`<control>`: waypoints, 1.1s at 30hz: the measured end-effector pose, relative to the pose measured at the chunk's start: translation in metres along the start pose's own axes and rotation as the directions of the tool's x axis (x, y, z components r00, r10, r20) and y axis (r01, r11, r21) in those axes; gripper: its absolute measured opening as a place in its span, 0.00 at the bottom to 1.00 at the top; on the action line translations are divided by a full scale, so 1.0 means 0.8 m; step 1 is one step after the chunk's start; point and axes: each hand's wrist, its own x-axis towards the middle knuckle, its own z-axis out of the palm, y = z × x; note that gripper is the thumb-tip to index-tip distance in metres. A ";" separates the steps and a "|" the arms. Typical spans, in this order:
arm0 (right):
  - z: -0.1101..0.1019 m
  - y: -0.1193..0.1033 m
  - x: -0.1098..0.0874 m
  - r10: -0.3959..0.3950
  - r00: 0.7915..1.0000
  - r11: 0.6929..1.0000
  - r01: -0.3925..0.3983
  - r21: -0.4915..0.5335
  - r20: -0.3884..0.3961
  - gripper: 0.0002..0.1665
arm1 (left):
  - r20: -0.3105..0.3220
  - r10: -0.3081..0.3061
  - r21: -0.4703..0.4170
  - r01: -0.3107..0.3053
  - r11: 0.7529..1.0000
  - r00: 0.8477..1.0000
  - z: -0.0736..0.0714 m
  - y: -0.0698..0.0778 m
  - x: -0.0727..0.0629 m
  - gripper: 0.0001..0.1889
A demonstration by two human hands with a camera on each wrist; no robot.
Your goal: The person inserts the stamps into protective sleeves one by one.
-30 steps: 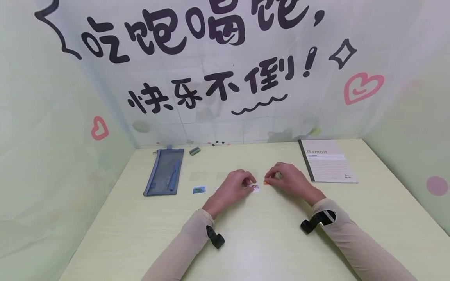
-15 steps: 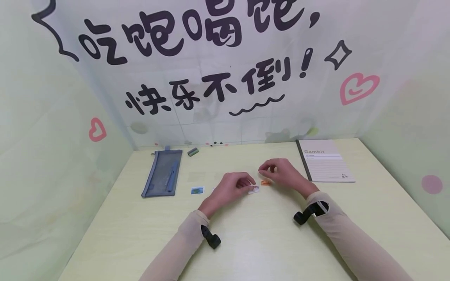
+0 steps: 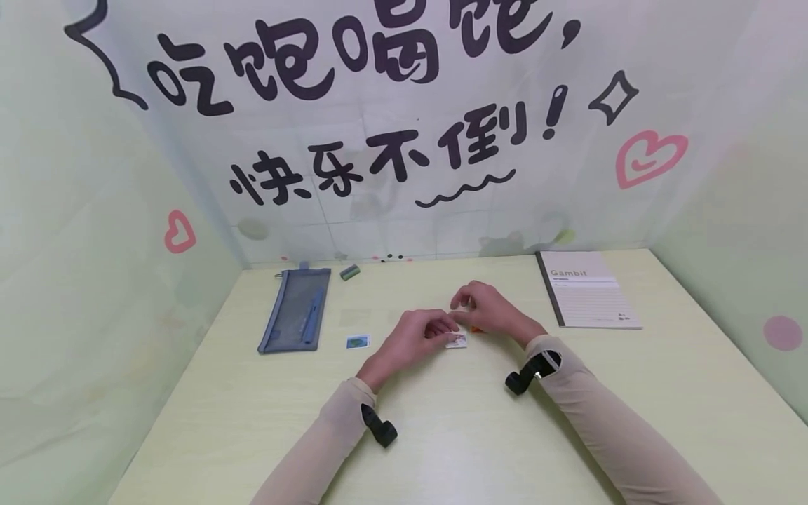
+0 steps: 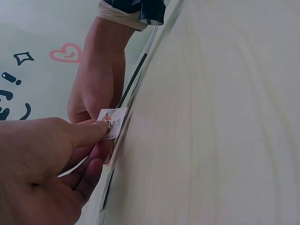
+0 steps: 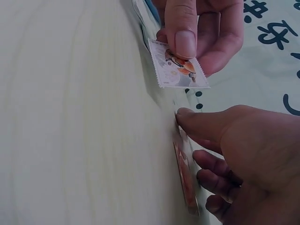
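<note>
Between thumb and fingers my left hand point(image 3: 410, 340) pinches a white postage stamp point(image 3: 456, 340) with an orange and grey picture. Its perforated edge shows in the right wrist view, where the stamp point(image 5: 178, 68) is held tilted just above the table. Just beyond it, my right hand point(image 3: 495, 312) reaches low over the table, thumb and fingers apart. In the right wrist view its thumb point(image 5: 201, 123) is at a thin, clear piece; whether it touches is unclear. An orange stamp point(image 5: 186, 183) lies under the right hand, mostly hidden in the head view. A blue stamp point(image 3: 358, 341) lies left.
Clear, faint squares point(image 3: 355, 318) lie in a row behind the stamps. A blue mesh pencil pouch point(image 3: 293, 312) with a pen inside is at the left, and a small green-grey block point(image 3: 350, 272) behind. A notebook point(image 3: 587, 289) lies at the right.
My right hand has left the orange stamp and moved left and slightly back, near the left hand's fingertips. The left hand still pinches its stamp and has barely moved.
</note>
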 end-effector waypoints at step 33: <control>-0.020 0.008 -0.026 0.050 0.998 0.966 -0.040 0.255 -0.032 0.08 | -0.101 -0.052 -0.059 0.047 0.997 0.994 -0.006 0.002 -0.013 0.04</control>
